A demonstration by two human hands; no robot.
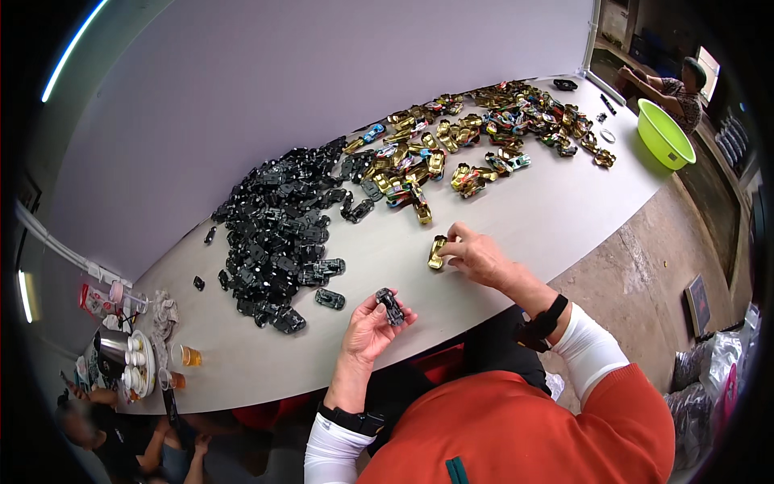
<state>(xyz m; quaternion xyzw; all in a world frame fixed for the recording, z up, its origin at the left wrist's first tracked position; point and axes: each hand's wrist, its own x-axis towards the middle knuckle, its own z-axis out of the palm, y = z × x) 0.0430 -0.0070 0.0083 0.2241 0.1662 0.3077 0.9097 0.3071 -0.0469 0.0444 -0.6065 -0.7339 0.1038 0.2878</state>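
Note:
Near the table's front edge my left hand [368, 332] is closed around a black toy car chassis [390, 307], held between thumb and fingers. To its right and a little farther off, my right hand [478, 256] pinches a gold toy car body [436, 252] just over the tabletop; whether it touches the surface I cannot tell. A big heap of black car chassis [274, 234] lies beyond my left hand, with a single black chassis [329, 298] at its near edge. Gold and coloured toy car bodies [411, 165] are spread across the back of the table.
A pale table [556, 218] runs along a grey partition [355, 64]. At its right end stands a lime-green basin [663, 133]. On the left are a tray with white cups [139, 359] and a glass of amber drink [190, 356]. Other people sit at lower left and far right.

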